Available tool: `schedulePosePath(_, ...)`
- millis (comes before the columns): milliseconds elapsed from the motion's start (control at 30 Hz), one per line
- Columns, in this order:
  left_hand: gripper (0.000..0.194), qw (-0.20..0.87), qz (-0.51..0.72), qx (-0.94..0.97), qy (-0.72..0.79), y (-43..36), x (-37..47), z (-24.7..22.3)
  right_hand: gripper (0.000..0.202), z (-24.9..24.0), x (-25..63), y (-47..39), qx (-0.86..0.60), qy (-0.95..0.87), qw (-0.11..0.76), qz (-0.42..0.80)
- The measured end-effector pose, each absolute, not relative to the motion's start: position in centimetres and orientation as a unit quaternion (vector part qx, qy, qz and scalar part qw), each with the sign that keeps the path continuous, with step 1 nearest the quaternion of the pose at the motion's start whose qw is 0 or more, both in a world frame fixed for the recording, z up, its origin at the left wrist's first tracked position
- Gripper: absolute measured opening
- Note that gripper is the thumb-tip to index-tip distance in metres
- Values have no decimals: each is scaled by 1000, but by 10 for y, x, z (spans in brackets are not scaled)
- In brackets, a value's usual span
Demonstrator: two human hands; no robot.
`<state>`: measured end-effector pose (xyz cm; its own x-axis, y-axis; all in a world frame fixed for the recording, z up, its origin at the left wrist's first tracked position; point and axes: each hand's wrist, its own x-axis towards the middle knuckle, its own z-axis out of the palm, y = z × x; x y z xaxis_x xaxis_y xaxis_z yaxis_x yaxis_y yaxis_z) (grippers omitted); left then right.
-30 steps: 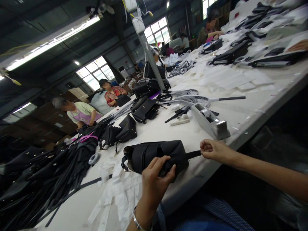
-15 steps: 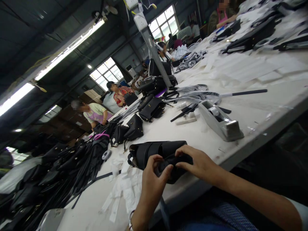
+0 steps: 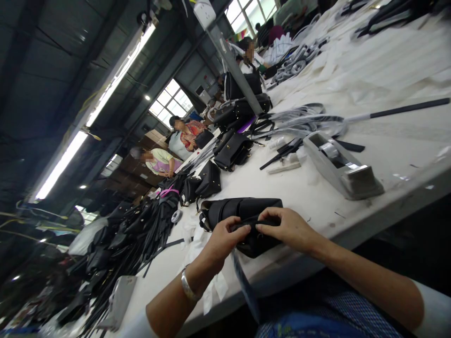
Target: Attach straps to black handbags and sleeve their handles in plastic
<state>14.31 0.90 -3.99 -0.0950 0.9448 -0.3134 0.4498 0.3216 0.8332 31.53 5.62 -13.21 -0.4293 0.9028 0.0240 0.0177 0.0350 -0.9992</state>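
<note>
A black bag (image 3: 225, 209) lies on the white table (image 3: 165, 274) near its front edge. My left hand (image 3: 223, 237) pinches the bag's edge between thumb and fingers, a silver bangle on its wrist. Close beside it on the right, my right hand (image 3: 287, 227) pinches the same dark edge. The two thumbs point toward each other with a small gap between them. The bag's underside and the fingertips behind the edge are hidden.
A grey tape dispenser (image 3: 347, 171) stands right of the bag. Black bags (image 3: 232, 150) and straps (image 3: 310, 115) lie behind. At left are a large pile of black bags (image 3: 112, 239) and another dispenser (image 3: 120, 300). Several people work farther back, one in a red patterned top (image 3: 192, 131).
My left hand has closed from a wider curl into a pinch on the bag's edge, its forearm now more slanted. The camera view has shifted, and the bag's edge is held flatter.
</note>
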Motion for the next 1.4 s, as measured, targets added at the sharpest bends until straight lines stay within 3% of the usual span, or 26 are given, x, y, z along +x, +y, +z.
schedulePosePath(567,39,433,262,510,696,10,137,-42,11,-136,312,57,-377,-615,380,579)
schedulePosePath(800,32,398,244,561,683,7,134,-43,16,-140,306,54,-387,-609,384,577)
schedulePosePath(1033,24,243,149,677,679,11,131,-33,15,-138,305,48,-399,-616,409,542)
schedulePosePath(1200,22,362,148,619,681,12,129,-33,17,-137,306,46,-404,-636,409,514)
schedulePosePath(1400,21,419,219,559,681,11,136,-37,14,-141,306,45,-381,-654,414,506)
